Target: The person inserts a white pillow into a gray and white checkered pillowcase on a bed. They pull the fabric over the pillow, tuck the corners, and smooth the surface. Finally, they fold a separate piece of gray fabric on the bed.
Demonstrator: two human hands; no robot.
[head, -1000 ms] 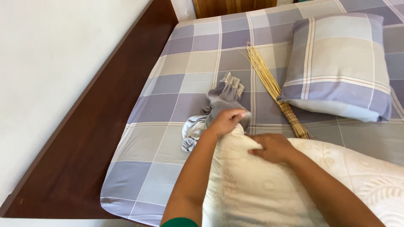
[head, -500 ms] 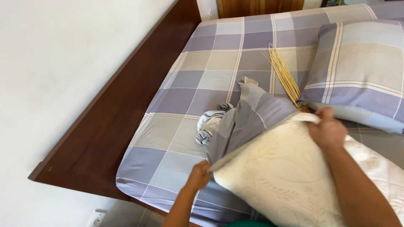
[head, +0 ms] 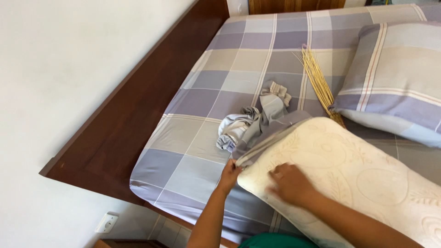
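A cream patterned pillow [head: 358,174] lies across the near right of the bed. A crumpled grey-and-lilac checked pillowcase [head: 257,126] lies by its left end, with one edge running under the pillow's corner. My left hand [head: 228,174] grips that edge of the pillowcase at the pillow's corner. Flat on the pillow's near end rests my right hand [head: 290,183], blurred, its fingers spread on the cream cover.
A second pillow [head: 395,78] in a checked case sits at the back right. A straw broom [head: 319,85] lies on the checked bedsheet [head: 206,110] beside it. A dark wooden headboard [head: 124,124] runs along the left by the white wall, and a wall socket [head: 106,222] sits low.
The pillow has dropped back flat onto the bed. My right hand moved from its far top edge down to its near end. My left hand stays at the pillowcase edge.
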